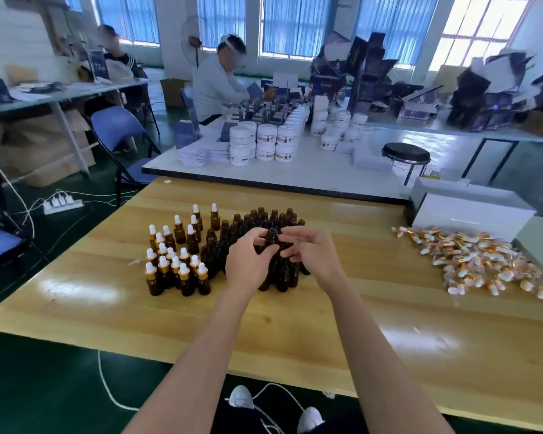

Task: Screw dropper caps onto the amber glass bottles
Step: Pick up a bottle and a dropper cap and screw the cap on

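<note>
An uncapped amber bottle (271,239) is lifted just above a dense cluster of uncapped amber bottles (264,219) in the middle of the wooden table (373,324). My left hand (248,261) grips this bottle from the left. My right hand (311,252) hovers on its right side with loosely curled fingers whose tips reach the bottle, and no cap shows in it. Several capped bottles (176,267) with white bulbs and gold collars stand in a group to the left. A loose pile of dropper caps (477,261) lies at the right of the table.
White boxes (470,211) sit at the table's far right corner behind the caps. A second table beyond holds white jars (264,142) and a black stool (406,153). Two people work in the background. Cables and a power strip (63,203) lie on the floor at left.
</note>
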